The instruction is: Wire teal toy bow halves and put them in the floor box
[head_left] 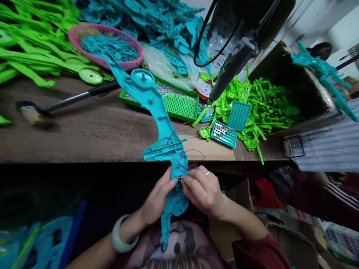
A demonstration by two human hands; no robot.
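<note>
A long teal plastic toy shell (157, 112) reaches from my lap up over the wooden table edge, its round end near the green tray. Thin red and blue wires (179, 149) run along its inside. My left hand (157, 200) grips the shell's lower part from the left, with a pale bangle on that wrist. My right hand (202, 188) is closed in a pinch on a small dark part (180, 180) at the wires' end, pressed against the shell. Both hands meet just below the table's front edge.
On the table: a green tray (179, 106) of small metal pieces, a pink basket (81, 33) of teal parts, heaps of green (266, 104) and teal parts (157, 18), a small teal case (224, 134), a hanging electric tool (232, 67), a brush (30, 112). Another person's sleeve (331, 198) is at right.
</note>
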